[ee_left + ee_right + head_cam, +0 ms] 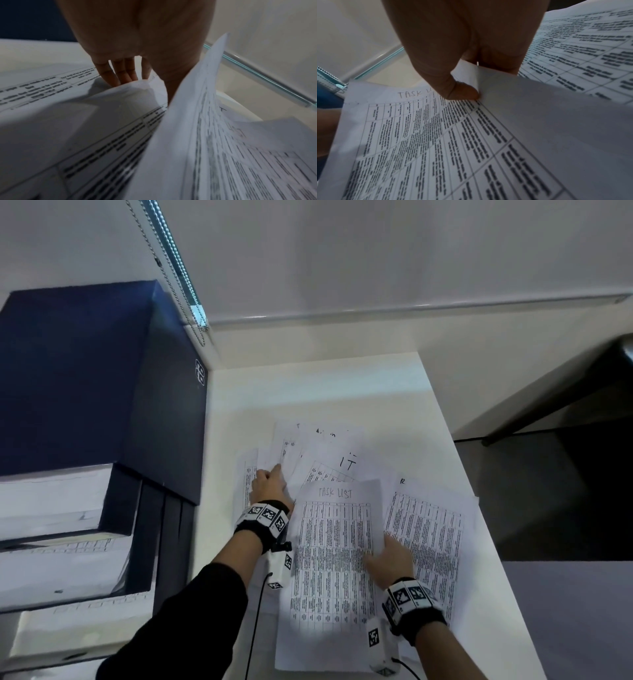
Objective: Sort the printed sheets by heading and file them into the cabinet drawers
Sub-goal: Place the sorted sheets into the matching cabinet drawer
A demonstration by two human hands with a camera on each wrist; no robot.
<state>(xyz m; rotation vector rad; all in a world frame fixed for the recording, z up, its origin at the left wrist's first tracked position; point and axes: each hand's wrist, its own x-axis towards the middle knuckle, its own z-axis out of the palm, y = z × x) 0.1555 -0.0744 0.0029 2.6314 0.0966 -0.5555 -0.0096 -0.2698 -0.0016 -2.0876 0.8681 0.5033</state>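
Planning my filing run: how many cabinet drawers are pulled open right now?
3, stacked stepwise on the dark blue cabinet at left: top drawer, middle drawer, bottom drawer. Others below may be out of view.

White surface (428,412) against pale wall (376,251). Beaded blind chain (178,265) hanging at upper left. Dark desk (565,405) off to the right, black floor beneath.

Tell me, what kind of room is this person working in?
Probably an office or print room. Printed sheets with tables, one headed TASK LIST, lie spread on a white table. A dark blue cabinet with drawers pulled open stands at the left, and a window blind's bead chain hangs above it.
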